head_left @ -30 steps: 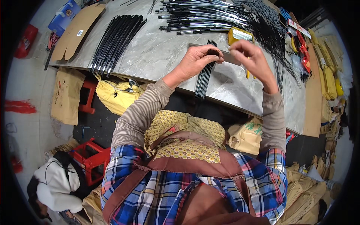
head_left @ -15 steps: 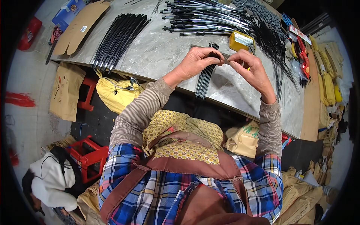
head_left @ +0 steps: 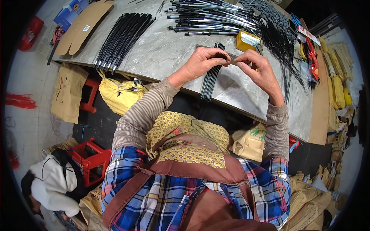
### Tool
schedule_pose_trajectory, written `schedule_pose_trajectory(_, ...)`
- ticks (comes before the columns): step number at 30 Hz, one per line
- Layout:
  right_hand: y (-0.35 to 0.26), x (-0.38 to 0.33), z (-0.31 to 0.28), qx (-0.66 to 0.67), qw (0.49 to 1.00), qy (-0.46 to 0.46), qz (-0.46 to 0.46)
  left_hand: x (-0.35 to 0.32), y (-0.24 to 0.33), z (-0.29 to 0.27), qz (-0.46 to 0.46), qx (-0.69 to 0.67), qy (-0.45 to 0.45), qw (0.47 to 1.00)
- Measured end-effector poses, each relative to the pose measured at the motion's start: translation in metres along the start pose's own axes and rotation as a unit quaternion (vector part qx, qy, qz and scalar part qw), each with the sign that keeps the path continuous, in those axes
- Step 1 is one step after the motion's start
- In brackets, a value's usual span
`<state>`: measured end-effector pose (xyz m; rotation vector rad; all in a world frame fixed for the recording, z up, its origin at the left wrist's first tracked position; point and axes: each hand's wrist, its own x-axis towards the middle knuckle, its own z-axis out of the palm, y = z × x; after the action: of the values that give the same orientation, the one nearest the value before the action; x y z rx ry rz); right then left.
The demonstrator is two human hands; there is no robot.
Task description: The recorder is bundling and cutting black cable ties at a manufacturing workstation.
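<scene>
Over the table (head_left: pixel 246 90), our left hand (head_left: pixel 200 64) curls round black pieces (head_left: pixel 219 56); our right hand (head_left: pixel 259 69) pinches, its hold unclear. Rods (head_left: pixel 210 82) lie at the table's near edge, a stool (head_left: pixel 93 160) before it.

Gry marbled tabletop (head_left: pixel 162 50); blk thin rods (head_left: pixel 210 86); yel box (head_left: pixel 242 45), far R; blue/wht plaid shirt (head_left: pixel 162 194); red stool (head_left: pixel 94 161), near L.

Slim black rods (head_left: pixel 210 82) lie parallel on the tabletop (head_left: pixel 241 90).
</scene>
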<state>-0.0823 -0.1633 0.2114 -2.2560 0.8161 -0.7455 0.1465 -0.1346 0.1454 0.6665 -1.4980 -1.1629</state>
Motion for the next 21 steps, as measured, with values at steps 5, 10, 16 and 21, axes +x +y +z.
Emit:
schedule_pose_trajectory(5, -0.0019, -0.0004, -0.0006, -0.008, 1.000, -0.006, 0.008, -0.0001, 0.0005, 0.0014, 0.003, -0.001, 0.005, 1.000)
schedule_pose_trajectory(10, -0.0058, -0.0017, -0.0012, -0.002, 1.000, -0.014, 0.023, 0.0003, -0.0013, 0.0036, 0.015, -0.011, 0.015, 1.000)
schedule_pose_trajectory(16, -0.0076, -0.0014, -0.0005, 0.000, 1.000, -0.015, 0.018, 0.0001, -0.0030, 0.0038, 0.016, -0.004, 0.012, 1.000)
schedule_pose_trajectory(21, -0.0094, -0.0020, -0.0002, 0.043, 0.998, -0.022, 0.036, -0.0009, -0.0017, 0.0036, 0.017, -0.004, 0.006, 1.000)
